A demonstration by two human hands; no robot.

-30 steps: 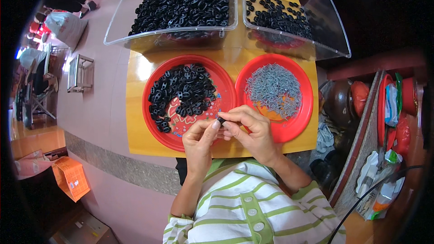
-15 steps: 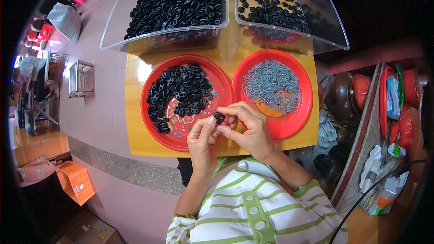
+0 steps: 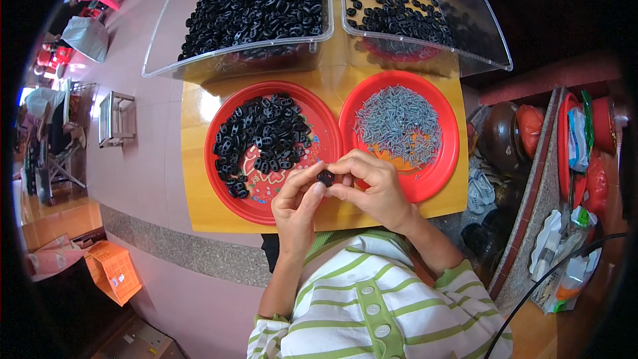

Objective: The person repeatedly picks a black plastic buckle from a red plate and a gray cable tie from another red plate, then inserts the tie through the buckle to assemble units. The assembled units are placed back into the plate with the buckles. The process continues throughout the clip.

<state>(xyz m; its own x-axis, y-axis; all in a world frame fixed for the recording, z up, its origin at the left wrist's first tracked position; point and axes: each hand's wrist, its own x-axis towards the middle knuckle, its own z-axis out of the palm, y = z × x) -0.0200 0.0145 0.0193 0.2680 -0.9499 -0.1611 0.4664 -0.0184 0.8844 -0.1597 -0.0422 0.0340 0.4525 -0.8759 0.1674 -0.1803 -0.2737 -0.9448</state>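
Observation:
A small black plastic piece with two holes is held up in front of me, over the near edge of the left red plate. My left hand pinches it between thumb and forefinger. From the other side, my right hand closes thumb and forefinger at its right edge; whether anything small sits inside that pinch is hidden. Many like pieces lie heaped on the left red plate, which has a printed pattern. Small grey metal screws fill much of the right red plate.
Behind the plates stand two clear plastic bins, the left bin heaped with black pieces and the right bin holding fewer. All rest on a yellow table. A metal stool stands left; jars and bags crowd the right.
Both hands have shifted slightly with the black piece, which has turned a little between the fingers. The right fingertips still meet at its edge.

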